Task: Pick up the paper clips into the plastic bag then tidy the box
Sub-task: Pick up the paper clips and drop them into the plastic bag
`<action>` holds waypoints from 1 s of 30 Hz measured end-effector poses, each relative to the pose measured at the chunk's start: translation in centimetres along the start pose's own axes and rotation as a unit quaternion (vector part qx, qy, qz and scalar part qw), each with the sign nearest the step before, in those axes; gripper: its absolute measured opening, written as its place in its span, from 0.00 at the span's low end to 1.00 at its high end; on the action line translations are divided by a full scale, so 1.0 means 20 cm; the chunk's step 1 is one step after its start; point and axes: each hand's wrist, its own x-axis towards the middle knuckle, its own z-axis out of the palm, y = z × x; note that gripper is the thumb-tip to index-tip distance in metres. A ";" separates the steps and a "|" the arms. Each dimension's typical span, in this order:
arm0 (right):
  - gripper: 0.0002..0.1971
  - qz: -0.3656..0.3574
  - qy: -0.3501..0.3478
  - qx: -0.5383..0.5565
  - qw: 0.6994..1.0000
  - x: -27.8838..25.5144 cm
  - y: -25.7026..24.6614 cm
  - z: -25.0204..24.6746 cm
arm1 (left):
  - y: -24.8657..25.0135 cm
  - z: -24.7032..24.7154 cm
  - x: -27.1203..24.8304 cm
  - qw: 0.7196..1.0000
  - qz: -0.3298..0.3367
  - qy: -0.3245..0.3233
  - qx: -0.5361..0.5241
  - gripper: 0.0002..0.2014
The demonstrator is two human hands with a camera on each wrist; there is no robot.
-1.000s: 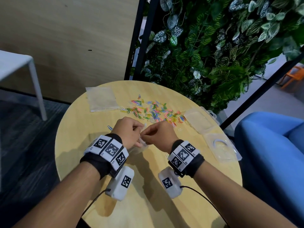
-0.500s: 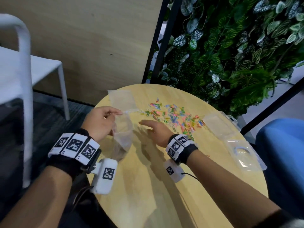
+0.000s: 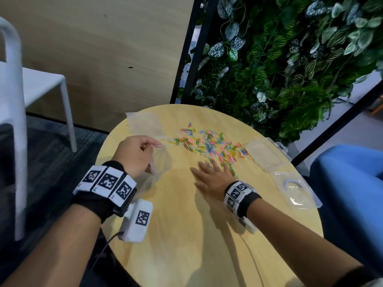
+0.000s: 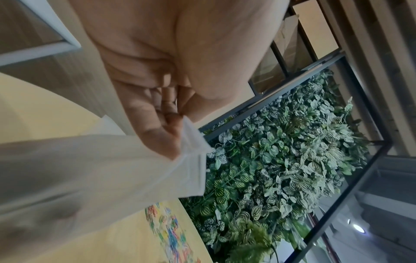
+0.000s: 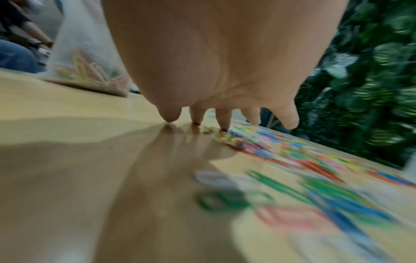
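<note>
Shifted since half a second ago: right hand (image 3: 211, 176), then hovering short of the pile, now flat at the near edge of the paper clips (image 3: 209, 142), with fingers (image 5: 223, 117) straight and spread, thumb and first fingertips touching the round wooden table (image 3: 186, 235), nothing gripped. Unchanged in that interval: left hand (image 3: 135, 154) raised at the left side of the table, fingers curled, thumb and forefinger pinching the folded top edge of the plastic bag (image 3: 159, 164); same pinch seen close in the left wrist view (image 4: 171, 122), bag (image 4: 101, 169) hanging below it. Bag clear, lower end resting near the table edge; a few coloured clips visible inside it in the right wrist view (image 5: 90, 69), though blurred. Bulk of the paper clips loose and scattered, many colours, across the far middle of the table, between a second flat clear bag (image 3: 145, 123) at far left and the clear plastic box (image 3: 267, 156) at right. Box open, a second clear tray part (image 3: 296, 189) just beside it nearer the right edge; whether hinged together cannot be told. White chair (image 3: 12, 112) to the left, blue seat (image 3: 352, 183) to the right, leafy green wall (image 3: 290, 59) behind.
</note>
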 end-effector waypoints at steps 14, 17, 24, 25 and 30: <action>0.10 0.099 0.152 0.155 0.971 -0.15 0.29 0.02 | 0.09 0.28 0.00 0.998 -0.014 -0.055 -0.001 0.14; 0.07 0.160 0.231 0.310 0.908 -0.19 0.35 -0.01 | 0.12 0.35 0.00 0.998 -0.007 -0.069 -0.009 0.14; 0.12 0.128 0.188 0.859 0.458 -0.30 0.30 -0.23 | 0.12 0.48 0.02 0.996 -0.019 -0.090 -0.002 0.14; 0.11 0.109 0.176 0.875 0.439 -0.32 0.27 -0.27 | 0.12 0.49 0.01 0.995 -0.018 -0.096 0.004 0.14; 0.04 0.081 0.145 0.837 0.521 -0.31 0.04 -0.30 | 0.13 0.54 0.01 0.995 -0.010 -0.101 0.004 0.12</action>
